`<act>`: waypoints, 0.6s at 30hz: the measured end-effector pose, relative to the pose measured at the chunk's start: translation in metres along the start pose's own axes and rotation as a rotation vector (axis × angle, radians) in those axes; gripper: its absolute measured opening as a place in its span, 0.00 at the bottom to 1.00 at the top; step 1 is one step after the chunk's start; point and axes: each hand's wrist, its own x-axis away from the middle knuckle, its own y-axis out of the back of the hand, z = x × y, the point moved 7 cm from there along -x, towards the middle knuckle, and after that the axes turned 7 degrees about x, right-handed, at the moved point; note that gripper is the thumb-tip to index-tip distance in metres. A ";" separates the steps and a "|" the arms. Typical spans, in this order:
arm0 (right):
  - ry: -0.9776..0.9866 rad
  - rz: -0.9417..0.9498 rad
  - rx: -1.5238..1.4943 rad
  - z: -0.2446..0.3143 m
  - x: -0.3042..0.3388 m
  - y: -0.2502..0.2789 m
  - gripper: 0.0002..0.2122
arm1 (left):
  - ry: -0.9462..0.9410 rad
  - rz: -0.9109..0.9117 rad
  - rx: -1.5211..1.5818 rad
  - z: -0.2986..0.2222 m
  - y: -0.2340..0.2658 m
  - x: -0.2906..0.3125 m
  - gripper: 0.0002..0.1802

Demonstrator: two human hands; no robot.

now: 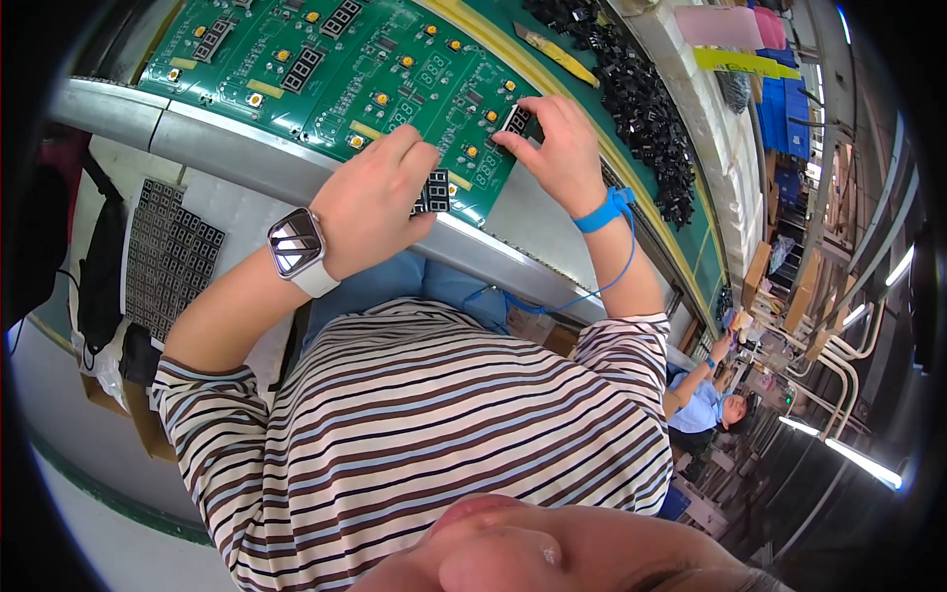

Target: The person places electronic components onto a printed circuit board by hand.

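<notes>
A worker in a striped shirt (424, 405) leaned to a metal-edged counter (109, 111). The left hand (380, 192), wearing a watch (296, 244), curled around a black digit display (436, 193) that poked out toward the right; whether more sat inside the grip could not be told. The right hand (562, 153), ringed by a blue wrist strap (604, 210), pinched a second display (515, 119) between thumb and fingers at the edge of a green circuit board (469, 209), its pins hidden from view. The step in hand appeared to be seating displays on printed outlines (434, 69); the next move seemed to call for squaring up the pins and pressing the display flat before letting go. Below and left of the left hand lay rows of displays (173, 247); beyond it, mounted displays (302, 69) stood near yellow buttons (283, 56). Beyond the right hand rested a yellow-handled tool (557, 54) and heaped black components (646, 118). Well past the right arm, a co-worker in blue (696, 403) held out an arm.
</notes>
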 end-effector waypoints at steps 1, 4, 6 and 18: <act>0.018 -0.024 -0.006 0.000 0.002 0.000 0.20 | -0.003 0.002 -0.006 0.000 -0.001 0.000 0.23; 0.035 -0.055 -0.016 0.001 0.003 0.000 0.20 | -0.011 0.000 0.002 -0.001 -0.001 0.000 0.24; 0.032 -0.062 -0.019 0.003 0.004 -0.001 0.20 | -0.003 0.002 0.002 0.000 -0.001 0.002 0.23; -0.072 -0.037 -0.105 -0.034 0.031 -0.024 0.23 | -0.014 0.145 -0.032 -0.009 -0.027 -0.020 0.21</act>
